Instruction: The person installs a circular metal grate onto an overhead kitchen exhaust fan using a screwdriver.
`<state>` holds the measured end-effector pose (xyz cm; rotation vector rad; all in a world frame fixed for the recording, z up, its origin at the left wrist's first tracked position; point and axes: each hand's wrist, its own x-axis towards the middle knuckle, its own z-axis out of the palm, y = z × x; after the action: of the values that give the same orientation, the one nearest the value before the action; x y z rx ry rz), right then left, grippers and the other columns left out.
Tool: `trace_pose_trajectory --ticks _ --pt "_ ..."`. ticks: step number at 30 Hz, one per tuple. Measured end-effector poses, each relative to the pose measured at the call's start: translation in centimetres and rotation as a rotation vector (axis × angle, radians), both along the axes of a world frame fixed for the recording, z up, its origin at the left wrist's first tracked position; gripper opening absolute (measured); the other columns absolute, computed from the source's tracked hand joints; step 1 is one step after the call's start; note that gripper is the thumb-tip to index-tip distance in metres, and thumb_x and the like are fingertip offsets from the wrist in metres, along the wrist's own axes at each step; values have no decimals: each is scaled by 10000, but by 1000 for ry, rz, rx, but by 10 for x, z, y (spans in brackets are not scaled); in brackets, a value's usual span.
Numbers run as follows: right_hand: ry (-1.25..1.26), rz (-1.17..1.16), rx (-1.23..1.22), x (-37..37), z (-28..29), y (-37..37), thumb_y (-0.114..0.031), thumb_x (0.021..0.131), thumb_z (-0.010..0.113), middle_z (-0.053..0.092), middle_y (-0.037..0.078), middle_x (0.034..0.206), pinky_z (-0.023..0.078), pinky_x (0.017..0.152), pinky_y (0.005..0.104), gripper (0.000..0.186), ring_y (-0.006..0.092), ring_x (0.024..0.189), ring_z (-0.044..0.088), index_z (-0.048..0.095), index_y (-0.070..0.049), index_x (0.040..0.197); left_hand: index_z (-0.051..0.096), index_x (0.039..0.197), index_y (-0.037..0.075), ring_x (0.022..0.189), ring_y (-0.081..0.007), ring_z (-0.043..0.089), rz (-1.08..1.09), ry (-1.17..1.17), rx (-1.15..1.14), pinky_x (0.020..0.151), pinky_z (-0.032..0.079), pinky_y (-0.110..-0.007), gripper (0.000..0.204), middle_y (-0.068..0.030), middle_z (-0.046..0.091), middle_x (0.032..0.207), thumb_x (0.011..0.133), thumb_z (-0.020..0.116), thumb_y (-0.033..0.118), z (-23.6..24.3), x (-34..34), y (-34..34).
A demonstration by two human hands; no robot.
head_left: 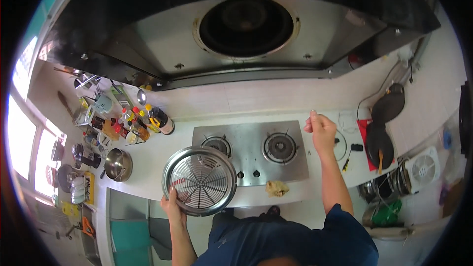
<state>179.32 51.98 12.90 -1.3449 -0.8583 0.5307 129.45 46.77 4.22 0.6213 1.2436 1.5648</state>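
My left hand [173, 203] grips the round metal mesh filter [207, 187] by its left rim, holding it over the front left of the steel gas stove [250, 157] and partly hiding the left burner. My right hand [321, 130] is raised just right of the stove with its fingers curled closed; whether they hold anything small I cannot make out. A crumpled brownish cloth [277, 188] lies at the stove's front edge. Above, the dark range hood [148, 0] shows a round opening [245, 25].
Bottles [156, 120] crowd the counter's back left, near a steel pot [118, 165]. To the right are dark pans on a red board [379, 138], a small black object [356, 147], a screwdriver [346, 165], stacked pots [384, 184] and a white fan-like unit [422, 167].
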Motion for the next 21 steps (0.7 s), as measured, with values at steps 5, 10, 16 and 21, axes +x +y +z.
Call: trace_pose_trajectory --ticks 5,10,16,21 --pt "-803 -314 390 -1 135 -16 -187 971 765 627 57 625 462 571 279 284 128 571 581 695 -2 767 651 1149 -102 767 -235 737 50 -19 61 614 637 -367 248 -185 736 1037 1023 671 111 -7 2 -6" --pt "-1058 -380 599 -44 252 -7 -159 953 808 596 0 573 392 506 229 247 48 527 525 720 -5 781 667 1011 -65 651 -195 693 19 61 80 585 603 -327 202 -126 719 861 1025 692 136 2 -19 11" --pt "-1159 -525 597 -85 302 17 -333 936 824 586 40 554 401 502 271 371 110 494 511 719 -36 739 668 995 -43 621 -155 642 -29 96 164 598 582 -328 153 -60 664 805 1023 687 106 20 -36 44" --pt "-779 58 220 -113 214 14 -271 976 781 659 -27 669 438 565 239 264 32 607 553 745 -65 815 674 1008 -37 665 -133 640 -78 51 174 587 570 -311 133 -15 602 800 1016 699 93 17 -55 63"
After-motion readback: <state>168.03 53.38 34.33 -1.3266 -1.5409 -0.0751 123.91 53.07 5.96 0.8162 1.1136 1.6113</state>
